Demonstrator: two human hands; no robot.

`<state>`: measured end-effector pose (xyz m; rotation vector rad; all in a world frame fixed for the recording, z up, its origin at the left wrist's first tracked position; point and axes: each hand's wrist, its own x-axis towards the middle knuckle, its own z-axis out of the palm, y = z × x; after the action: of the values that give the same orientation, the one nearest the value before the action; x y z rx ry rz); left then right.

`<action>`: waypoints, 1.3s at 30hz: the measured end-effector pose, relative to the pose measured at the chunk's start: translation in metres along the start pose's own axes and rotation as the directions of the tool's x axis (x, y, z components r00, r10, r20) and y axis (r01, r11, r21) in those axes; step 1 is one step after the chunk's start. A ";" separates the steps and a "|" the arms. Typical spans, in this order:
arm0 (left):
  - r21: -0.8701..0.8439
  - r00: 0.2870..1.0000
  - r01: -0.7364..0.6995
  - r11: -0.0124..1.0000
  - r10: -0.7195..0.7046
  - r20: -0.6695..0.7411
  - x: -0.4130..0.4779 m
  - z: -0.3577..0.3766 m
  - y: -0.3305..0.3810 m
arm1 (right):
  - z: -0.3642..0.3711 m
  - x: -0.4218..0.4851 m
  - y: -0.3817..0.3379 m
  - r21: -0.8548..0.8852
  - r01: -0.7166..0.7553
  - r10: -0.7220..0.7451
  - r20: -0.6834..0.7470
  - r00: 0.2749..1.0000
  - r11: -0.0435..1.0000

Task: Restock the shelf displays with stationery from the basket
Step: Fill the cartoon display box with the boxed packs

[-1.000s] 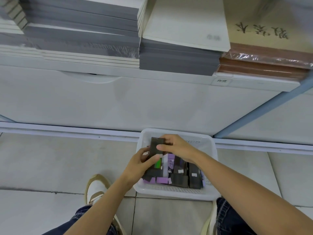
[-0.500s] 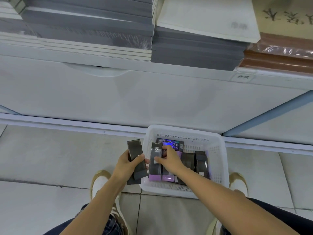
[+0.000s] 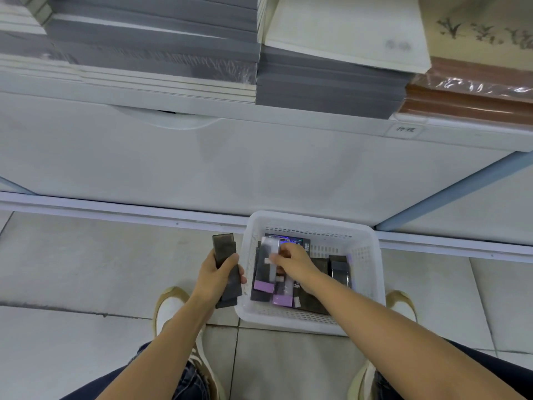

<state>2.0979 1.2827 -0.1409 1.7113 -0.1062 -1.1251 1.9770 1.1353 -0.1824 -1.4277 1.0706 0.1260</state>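
Here the left hand [image 3: 218, 274] grips dark packs [image 3: 227, 272] beside the basket [image 3: 372, 272]; the right hand [image 3: 294, 262] pinches one pack [image 3: 266, 265] inside.

The white basket [image 3: 311, 319] stands on the floor against the shelf unit's base panel [image 3: 202, 174], which blocks its far side. Bare floor [image 3: 86, 269] lies open left of the basket. Packs [image 3: 264, 272] crowd its left half; its right strip is free.

Bright even light, soft blur, perhaps edge distortion
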 end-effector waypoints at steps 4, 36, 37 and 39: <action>-0.065 1.000 0.000 0.998 0.001 0.013 -0.008 0.001 0.016 | -0.024 -0.017 -0.030 0.120 0.076 -0.093 0.146 0.985 0.990; -0.165 0.814 -0.581 0.797 0.563 -0.145 -0.220 -0.030 0.266 | -0.074 -0.276 -0.299 -0.170 0.855 -0.867 0.010 0.498 0.490; -0.153 0.805 -0.594 0.790 0.579 -0.131 -0.225 -0.032 0.273 | -0.076 -0.283 -0.310 -0.185 0.868 -0.884 -0.010 0.468 0.462; -0.133 0.784 -0.620 0.773 0.616 -0.077 -0.232 -0.036 0.288 | -0.078 -0.294 -0.331 -0.197 0.885 -0.906 -0.060 0.418 0.422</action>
<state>2.1163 1.3033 0.2297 1.3924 -0.5194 -0.5896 1.9869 1.1485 0.2669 -1.9990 0.2575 -0.7463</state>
